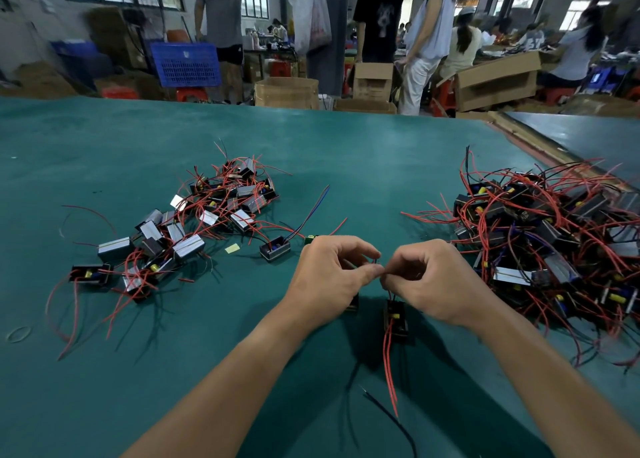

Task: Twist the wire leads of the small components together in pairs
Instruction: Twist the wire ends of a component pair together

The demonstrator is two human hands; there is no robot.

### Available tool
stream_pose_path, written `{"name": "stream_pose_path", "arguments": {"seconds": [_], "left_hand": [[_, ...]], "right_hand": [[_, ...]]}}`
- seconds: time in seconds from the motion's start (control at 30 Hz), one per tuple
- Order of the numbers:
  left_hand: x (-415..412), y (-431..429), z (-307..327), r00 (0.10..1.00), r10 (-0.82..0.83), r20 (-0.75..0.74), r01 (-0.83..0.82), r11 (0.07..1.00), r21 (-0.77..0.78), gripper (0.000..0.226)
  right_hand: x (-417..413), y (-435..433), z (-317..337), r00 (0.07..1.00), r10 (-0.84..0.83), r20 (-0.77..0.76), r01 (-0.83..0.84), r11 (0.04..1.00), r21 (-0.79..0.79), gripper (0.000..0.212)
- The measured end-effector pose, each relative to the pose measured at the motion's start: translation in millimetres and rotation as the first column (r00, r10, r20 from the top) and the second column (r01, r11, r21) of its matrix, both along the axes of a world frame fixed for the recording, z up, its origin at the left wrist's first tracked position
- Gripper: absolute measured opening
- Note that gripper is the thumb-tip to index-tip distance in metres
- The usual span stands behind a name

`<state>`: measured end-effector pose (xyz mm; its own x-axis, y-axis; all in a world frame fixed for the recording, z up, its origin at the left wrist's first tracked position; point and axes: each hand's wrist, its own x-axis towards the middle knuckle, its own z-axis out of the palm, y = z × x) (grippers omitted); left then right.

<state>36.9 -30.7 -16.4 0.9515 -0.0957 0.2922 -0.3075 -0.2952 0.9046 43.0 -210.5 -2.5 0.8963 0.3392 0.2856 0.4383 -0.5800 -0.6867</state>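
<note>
Hands meet low over the green table [311, 146]: left hand [329, 277] & right hand [436, 284] each pinch the wire leads [378, 265] at the fingertips, tips touching. One black component [396, 319] dangles under the right, a second component [353, 304] sits half hidden under the left. Looks mid-twist on one pair. Smaller pile [194, 229] at left is prob. done; big heap [554, 236] at right prob. waiting, so plenty left.

- A single head-worn view looks forward and down across the green surface [311, 152].
- It sits close over the surface's near edge, with the left hand [329, 277] and right hand [433, 284] just beneath the lens.
- Beyond the surface's far edge, cardboard boxes [286, 92] appear small and blurred.
</note>
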Motion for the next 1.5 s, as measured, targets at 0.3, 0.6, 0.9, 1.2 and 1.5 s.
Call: {"name": "stream_pose_path", "arguments": {"seconds": [0.3,0.6,0.9,1.2,1.5], "left_hand": [[-0.9,-1.7,0.3,0.996,-0.037,-0.081,0.026,0.991,-0.132,0.022],[0.0,0.0,-0.5,0.996,0.006,-0.088,-0.009,0.999,-0.034,0.005],[-2.8,-0.7,2.6,0.999,0.034,-0.042,-0.031,0.996,0.08,0.006],[-3.7,-2.8,3.3,0.997,0.016,-0.071,-0.01,0.996,0.09,0.022],[-6.9,-4.7,3.7,0.998,-0.028,-0.058,0.032,0.997,0.068,0.023]], "right_hand": [[0.1,-1.2,1.1,0.999,-0.022,0.026,0.022,1.0,-0.017,0.016],[1.0,-0.3,-2.1,0.998,0.005,0.063,-0.005,1.0,-0.012,0.016],[1.8,-1.3,-2.0,1.0,-0.021,0.018,0.02,0.999,0.044,0.012],[2.1,-0.7,0.2,0.993,-0.019,0.116,-0.002,0.984,0.178,0.02],[-2.9,2.7,5.4,0.993,-0.012,0.116,-0.008,0.985,0.171,0.017]]}}
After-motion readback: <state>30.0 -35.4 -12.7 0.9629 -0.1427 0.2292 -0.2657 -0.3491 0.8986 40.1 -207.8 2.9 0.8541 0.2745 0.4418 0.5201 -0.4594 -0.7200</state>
